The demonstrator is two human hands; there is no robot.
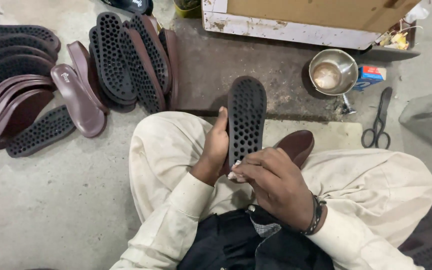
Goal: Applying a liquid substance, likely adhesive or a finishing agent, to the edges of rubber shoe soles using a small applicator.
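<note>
Black sole [246, 117] upright | left hand [216, 145] fingers clamped on edge | right hand [271, 177] fingers pinching, seemingly, white scrap [235, 172]

The black shoe sole [246, 117] is held tread side up over the person's lap, its long axis running almost straight away from the camera, with the rounded far end pointing toward the concrete step. Its face is covered in rows of small round pits (a regular honeycomb-like grid), framed by a smooth raised rim. The left hand [216, 145] grips its left edge, thumb lying along the rim. The near end is covered by the right hand [271, 177], which pinches a small white scrap of cloth [235, 171] against the sole's lower tread. The material looks matte and dark, without visible marks.
</note>
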